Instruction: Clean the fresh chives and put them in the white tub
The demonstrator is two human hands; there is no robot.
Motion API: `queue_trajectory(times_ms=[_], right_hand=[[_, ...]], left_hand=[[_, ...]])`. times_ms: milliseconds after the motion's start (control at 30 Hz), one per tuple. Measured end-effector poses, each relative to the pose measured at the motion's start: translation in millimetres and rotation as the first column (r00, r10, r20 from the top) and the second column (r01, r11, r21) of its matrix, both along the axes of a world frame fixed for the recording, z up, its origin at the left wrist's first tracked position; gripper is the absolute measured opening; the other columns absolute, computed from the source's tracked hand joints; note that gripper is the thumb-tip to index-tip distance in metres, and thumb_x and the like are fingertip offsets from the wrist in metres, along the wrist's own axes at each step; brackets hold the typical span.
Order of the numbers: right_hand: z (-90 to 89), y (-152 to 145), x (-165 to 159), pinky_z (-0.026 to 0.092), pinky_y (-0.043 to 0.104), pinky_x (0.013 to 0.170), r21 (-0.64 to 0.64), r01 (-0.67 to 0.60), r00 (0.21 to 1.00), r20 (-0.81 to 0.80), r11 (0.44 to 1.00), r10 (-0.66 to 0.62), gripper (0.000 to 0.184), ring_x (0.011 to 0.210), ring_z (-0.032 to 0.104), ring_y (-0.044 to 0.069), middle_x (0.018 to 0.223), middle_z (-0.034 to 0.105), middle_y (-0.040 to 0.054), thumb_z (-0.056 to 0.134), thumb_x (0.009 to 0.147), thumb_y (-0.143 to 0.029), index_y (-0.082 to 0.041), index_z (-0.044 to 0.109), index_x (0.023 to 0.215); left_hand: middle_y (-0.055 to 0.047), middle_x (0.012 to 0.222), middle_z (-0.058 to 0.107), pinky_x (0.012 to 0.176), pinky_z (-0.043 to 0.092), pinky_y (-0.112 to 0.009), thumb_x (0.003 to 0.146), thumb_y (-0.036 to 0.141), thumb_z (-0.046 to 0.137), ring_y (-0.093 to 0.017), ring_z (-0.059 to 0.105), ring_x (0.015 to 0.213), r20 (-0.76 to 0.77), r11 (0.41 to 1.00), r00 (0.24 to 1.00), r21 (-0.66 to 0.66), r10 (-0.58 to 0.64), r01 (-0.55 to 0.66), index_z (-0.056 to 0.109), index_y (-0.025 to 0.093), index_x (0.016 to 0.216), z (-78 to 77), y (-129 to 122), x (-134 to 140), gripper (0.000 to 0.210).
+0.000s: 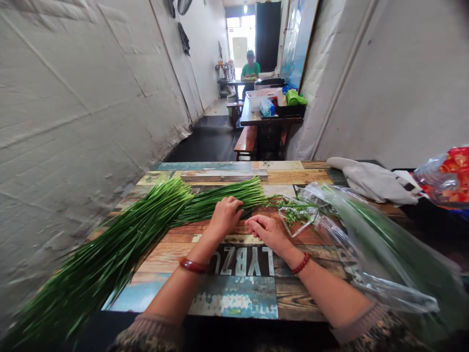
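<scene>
My left hand [226, 216] is bent at the fingers over the near edge of a smaller bunch of green chives [214, 201]; whatever its fingertips hold is hidden. Close on its right, my right hand [269, 232] has its thumb and fingers drawn together above the table, and I cannot make out anything between them. A larger heap of chives [124, 234] stretches along the left side, pale ends toward the back and green tips hanging over the near edge. Green trimmings [293, 214] lie right of my hands, partly under clear plastic.
A long clear plastic bag [381, 239] with greens inside covers the table's right side. Behind it are a grey cloth [377, 180] and a red package [452, 173]. The patterned table [238, 293] stands near the left wall. Far back, a person in green [250, 71] sits at another table.
</scene>
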State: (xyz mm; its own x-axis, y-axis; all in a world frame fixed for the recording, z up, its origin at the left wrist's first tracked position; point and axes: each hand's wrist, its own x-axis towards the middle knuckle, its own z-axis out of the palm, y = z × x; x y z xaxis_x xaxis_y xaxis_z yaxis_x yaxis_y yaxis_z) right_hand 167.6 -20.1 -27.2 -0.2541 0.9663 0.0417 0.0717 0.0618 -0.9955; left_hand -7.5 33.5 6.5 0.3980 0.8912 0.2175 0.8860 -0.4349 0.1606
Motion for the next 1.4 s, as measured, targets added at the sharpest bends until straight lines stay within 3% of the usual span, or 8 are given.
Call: queue_trajectory(times_ms=[133,433,567,700,867,967,1167,1400], right_hand=[[5.0,3.3,2.0,0.042,0.023,0.057,0.144,0.063,0.991,0.111,0.988,-0.079,0.027,0.059,0.056,0.012,0.066,0.063,-0.0012,0.052,0.089,-0.041,-0.022,0.069,0.081],[4.5,6.3,1.2,0.043,0.023,0.057,0.130,0.074,0.981,0.171,0.989,-0.096,0.024,0.059,0.057,0.012,0.067,0.065,-0.0011,0.053,0.089,-0.037,-0.023,0.070,0.081],[1.2,8.2,5.6,0.044,0.024,0.056,0.089,0.123,0.981,0.137,0.988,-0.134,0.028,0.059,0.058,0.012,0.068,0.065,0.0000,0.052,0.090,-0.042,-0.022,0.071,0.085],[-0.3,14.4,18.6,0.045,0.025,0.059,0.053,0.296,0.954,0.024,0.954,-0.297,0.033,0.061,0.056,0.013,0.071,0.065,0.0012,0.053,0.089,-0.049,-0.021,0.070,0.088],[2.1,22.9,31.3,0.044,0.025,0.057,-0.051,0.359,0.932,-0.039,0.932,-0.361,0.041,0.069,0.059,0.014,0.092,0.070,0.0059,0.058,0.084,-0.051,-0.019,0.067,0.108],[4.0,24.8,32.0,0.043,0.024,0.056,-0.104,0.378,0.916,-0.105,0.920,-0.388,0.043,0.069,0.059,0.013,0.095,0.070,0.0058,0.064,0.079,-0.047,-0.019,0.063,0.112],[4.4,25.8,34.1,0.042,0.023,0.057,-0.168,0.422,0.862,-0.230,0.891,-0.452,0.031,0.065,0.057,0.012,0.075,0.067,0.0009,0.072,0.072,-0.044,-0.019,0.064,0.088],[3.2,24.7,32.5,0.043,0.023,0.060,-0.145,0.417,0.864,-0.243,0.897,-0.441,0.032,0.066,0.055,0.011,0.077,0.061,-0.0024,0.071,0.073,-0.035,-0.021,0.059,0.099]], left_hand=[[-0.009,0.100,0.064,0.079,0.043,-0.036,0.088,0.023,0.056,-0.024,0.057,0.097,-0.114,0.999,0.993,0.046,0.017,-0.012,0.067,0.019,0.097,-9.0,3.9,21.7,0.016],[-0.011,0.097,0.061,0.075,0.041,-0.037,0.091,0.022,0.049,-0.025,0.054,0.093,-0.158,0.997,0.987,0.076,0.020,-0.008,0.063,0.018,0.084,-18.1,9.6,21.8,0.017],[-0.011,0.099,0.063,0.076,0.040,-0.038,0.091,0.019,0.046,-0.025,0.054,0.092,-0.074,0.997,0.997,0.077,-0.016,0.022,0.061,0.018,0.083,-14.8,4.3,18.3,0.017],[-0.007,0.090,0.064,0.077,0.042,-0.035,0.087,0.013,0.046,-0.022,0.056,0.087,0.128,0.999,0.992,0.042,0.006,-0.012,0.056,0.020,0.082,-9.9,1.7,13.2,0.013],[-0.007,0.106,0.065,0.085,0.044,-0.036,0.080,0.009,0.052,-0.021,0.056,0.098,0.370,0.994,0.923,0.074,-0.107,0.085,0.052,0.020,0.077,-5.3,1.5,10.8,0.012],[-0.006,0.098,0.065,0.084,0.045,-0.035,0.081,0.008,0.051,-0.020,0.056,0.092,0.357,0.983,0.916,0.103,-0.181,0.155,0.053,0.020,0.077,-3.4,-1.1,13.5,0.012],[-0.008,0.102,0.063,0.085,0.044,-0.036,0.084,0.014,0.054,-0.021,0.054,0.094,0.288,0.976,0.934,0.113,-0.210,0.185,0.062,0.019,0.086,-5.1,-6.5,19.9,0.010],[-0.007,0.110,0.062,0.087,0.042,-0.038,0.085,0.021,0.058,-0.023,0.053,0.100,0.271,0.983,0.945,0.043,-0.185,0.180,0.066,0.023,0.107,-4.8,-9.8,22.3,0.024]])
